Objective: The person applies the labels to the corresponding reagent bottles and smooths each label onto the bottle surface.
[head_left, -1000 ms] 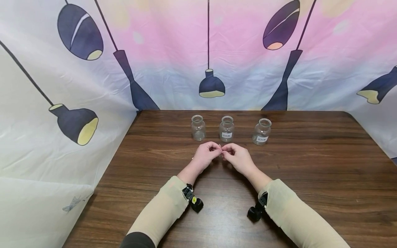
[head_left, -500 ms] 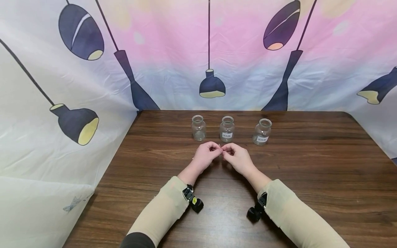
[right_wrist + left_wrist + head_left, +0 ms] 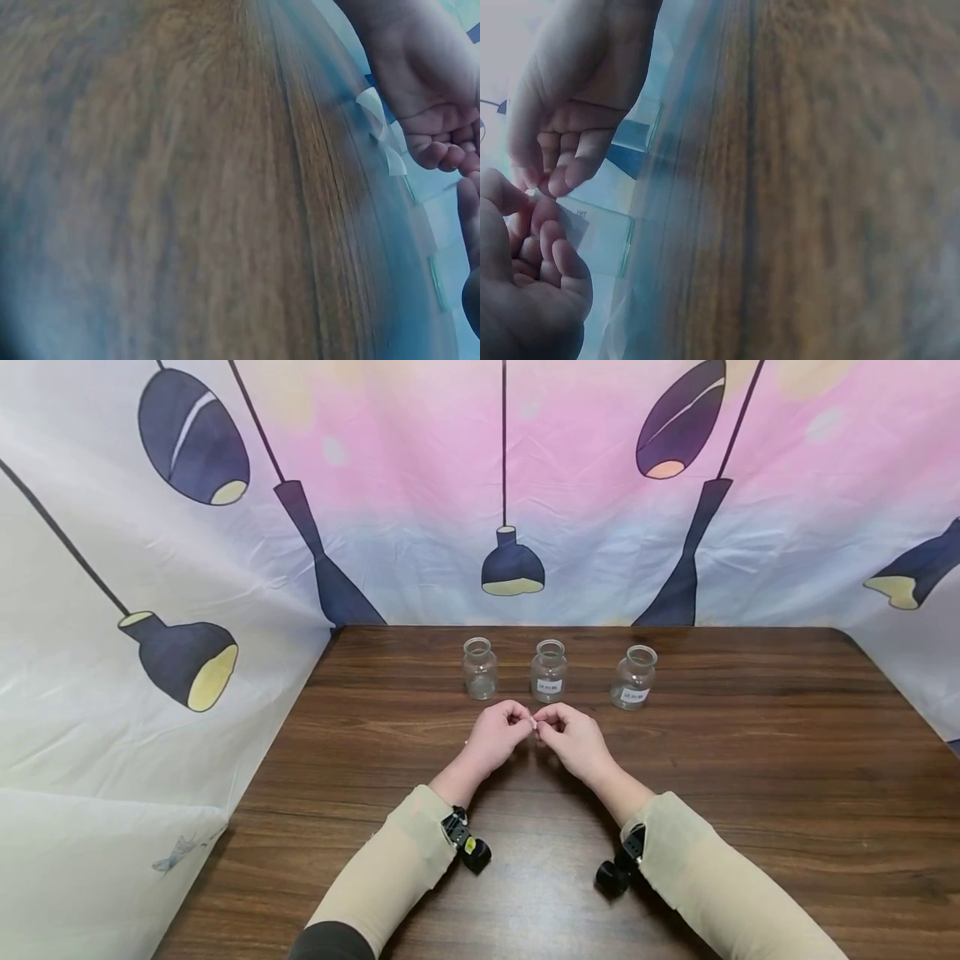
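My left hand [image 3: 495,732] and right hand [image 3: 579,742] meet fingertip to fingertip above the table, in front of the jars. Between thumbs and forefingers they pinch a small white piece [image 3: 534,724] that looks like paper; most of it is hidden by the fingers. Behind them stand three clear glass jars without lids: a left jar [image 3: 480,670] with no label showing, a middle jar [image 3: 550,667] and a right jar [image 3: 634,675], both with printed white labels. Curled white paper [image 3: 372,114] lies beyond my left hand in the right wrist view.
The dark wood-grain table [image 3: 735,760] stretches out on both sides of the arms. A printed cloth [image 3: 420,560] hangs along its back edge and at the left side. Each wrist carries a small black camera, such as the left one [image 3: 474,856].
Hands and jars stay almost where they were. Slightly more of the white piece shows between the fingertips now.
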